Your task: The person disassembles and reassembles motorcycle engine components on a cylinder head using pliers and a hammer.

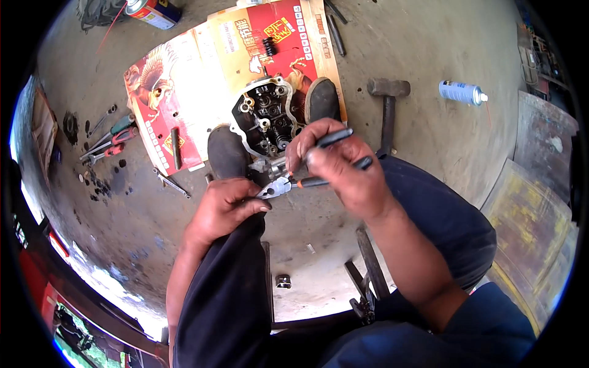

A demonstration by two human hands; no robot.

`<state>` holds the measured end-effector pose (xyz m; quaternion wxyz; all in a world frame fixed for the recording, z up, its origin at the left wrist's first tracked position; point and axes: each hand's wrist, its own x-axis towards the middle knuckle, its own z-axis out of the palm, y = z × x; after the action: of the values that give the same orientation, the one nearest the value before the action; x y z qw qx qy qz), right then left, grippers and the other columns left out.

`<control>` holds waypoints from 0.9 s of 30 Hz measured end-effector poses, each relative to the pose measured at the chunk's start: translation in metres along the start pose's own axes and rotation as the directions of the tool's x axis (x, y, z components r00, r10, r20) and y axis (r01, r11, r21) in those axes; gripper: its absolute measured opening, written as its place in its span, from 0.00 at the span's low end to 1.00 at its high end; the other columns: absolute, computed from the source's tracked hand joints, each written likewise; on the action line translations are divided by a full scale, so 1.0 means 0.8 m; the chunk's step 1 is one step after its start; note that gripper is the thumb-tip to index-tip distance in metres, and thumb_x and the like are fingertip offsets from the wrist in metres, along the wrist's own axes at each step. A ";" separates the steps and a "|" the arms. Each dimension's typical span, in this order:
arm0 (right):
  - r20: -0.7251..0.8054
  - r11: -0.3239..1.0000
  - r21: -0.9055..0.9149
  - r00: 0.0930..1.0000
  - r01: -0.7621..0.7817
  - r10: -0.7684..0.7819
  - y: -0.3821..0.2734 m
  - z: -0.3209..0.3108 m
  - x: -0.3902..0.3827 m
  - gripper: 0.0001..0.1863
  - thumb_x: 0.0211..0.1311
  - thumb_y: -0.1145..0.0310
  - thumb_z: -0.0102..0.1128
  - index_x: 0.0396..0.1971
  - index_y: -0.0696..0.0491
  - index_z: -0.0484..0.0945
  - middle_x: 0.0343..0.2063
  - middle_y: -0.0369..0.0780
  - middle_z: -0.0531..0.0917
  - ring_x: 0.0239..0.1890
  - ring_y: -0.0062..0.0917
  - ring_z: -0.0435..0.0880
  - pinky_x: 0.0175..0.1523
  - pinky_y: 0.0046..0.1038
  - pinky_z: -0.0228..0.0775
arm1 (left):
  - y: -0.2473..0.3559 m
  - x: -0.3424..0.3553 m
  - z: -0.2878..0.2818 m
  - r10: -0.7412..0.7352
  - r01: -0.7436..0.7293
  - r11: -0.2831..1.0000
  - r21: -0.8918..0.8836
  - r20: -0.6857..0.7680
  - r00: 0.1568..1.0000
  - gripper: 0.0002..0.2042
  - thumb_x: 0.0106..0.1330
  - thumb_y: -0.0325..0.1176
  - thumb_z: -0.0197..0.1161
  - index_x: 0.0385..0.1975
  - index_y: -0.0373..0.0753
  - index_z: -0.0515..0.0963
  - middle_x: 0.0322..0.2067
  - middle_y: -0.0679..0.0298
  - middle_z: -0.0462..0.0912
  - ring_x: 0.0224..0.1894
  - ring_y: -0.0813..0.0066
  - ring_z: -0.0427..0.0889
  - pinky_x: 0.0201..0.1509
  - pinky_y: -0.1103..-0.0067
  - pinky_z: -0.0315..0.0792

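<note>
My right hand (pixel 353 175) grips a pair of pliers (pixel 280 187) with black and orange handles, which stand spread apart. The silver jaws of the pliers point left, at the fingertips of my left hand (pixel 226 208). That left hand is closed in a pinch at the jaw tips; what sits between its fingers is too small to name. Just beyond the jaws is a shiny metal cylindrical part (pixel 277 165), partly covered by my right fingers. An engine cylinder head (pixel 270 116) lies open side up between my two shoes, on flattened cardboard.
A sledgehammer (pixel 389 104) and a blue spray can (pixel 460 92) lie to the right. Screwdrivers (pixel 116 135) and a small wrench (pixel 171 183) are at left. On the printed cardboard (pixel 208 73) rest a coil spring (pixel 269 46) and a metal rod (pixel 176 148). Another spray can (pixel 153 12) is at the back.
</note>
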<state>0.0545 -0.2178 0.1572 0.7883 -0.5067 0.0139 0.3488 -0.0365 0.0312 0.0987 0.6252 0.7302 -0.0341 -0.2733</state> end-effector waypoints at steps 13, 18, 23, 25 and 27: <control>-0.086 0.904 -0.204 0.912 0.377 -0.400 0.004 -0.040 0.059 0.23 0.66 0.81 0.49 0.61 0.56 0.67 0.55 0.45 0.80 0.47 0.18 0.74 0.60 0.26 0.68 | -0.053 -0.037 -0.005 -0.443 0.127 0.842 -0.524 -0.539 0.716 0.14 0.78 0.37 0.59 0.40 0.31 0.83 0.31 0.63 0.86 0.30 0.79 0.79 0.35 0.81 0.70; -0.126 0.857 -0.266 0.865 0.442 -0.486 0.025 -0.030 0.093 0.16 0.72 0.78 0.51 0.57 0.54 0.72 0.51 0.36 0.83 0.42 0.12 0.75 0.48 0.19 0.69 | -0.063 -0.045 -0.003 -0.536 0.210 0.799 -0.564 -0.508 0.675 0.13 0.78 0.36 0.60 0.43 0.30 0.84 0.31 0.63 0.86 0.30 0.79 0.79 0.35 0.82 0.69; -0.119 0.846 -0.309 0.865 0.434 -0.487 0.036 -0.029 0.106 0.16 0.72 0.78 0.51 0.58 0.55 0.72 0.49 0.36 0.84 0.41 0.14 0.77 0.48 0.20 0.71 | -0.054 -0.041 -0.002 -0.558 0.232 0.775 -0.588 -0.465 0.687 0.12 0.77 0.35 0.61 0.46 0.31 0.83 0.30 0.64 0.84 0.32 0.80 0.79 0.36 0.82 0.70; -0.130 0.858 -0.273 0.868 0.434 -0.480 0.043 -0.027 0.109 0.17 0.72 0.78 0.50 0.59 0.55 0.71 0.49 0.36 0.83 0.41 0.14 0.77 0.48 0.20 0.71 | -0.050 -0.039 0.000 -0.566 0.237 0.771 -0.591 -0.466 0.680 0.12 0.77 0.35 0.61 0.47 0.31 0.83 0.30 0.64 0.84 0.32 0.80 0.79 0.36 0.82 0.70; -0.122 0.839 -0.317 0.859 0.442 -0.498 0.047 -0.024 0.111 0.17 0.72 0.78 0.50 0.59 0.55 0.71 0.50 0.36 0.83 0.41 0.14 0.77 0.48 0.20 0.71 | -0.054 -0.041 0.000 -0.567 0.237 0.769 -0.593 -0.463 0.681 0.12 0.76 0.35 0.62 0.47 0.31 0.83 0.31 0.64 0.84 0.32 0.80 0.79 0.36 0.82 0.70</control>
<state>0.1071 -0.1764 0.0848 0.7651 -0.6324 -0.0815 0.0897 -0.0770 0.0532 0.0701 0.6838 0.5838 0.4103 -0.1528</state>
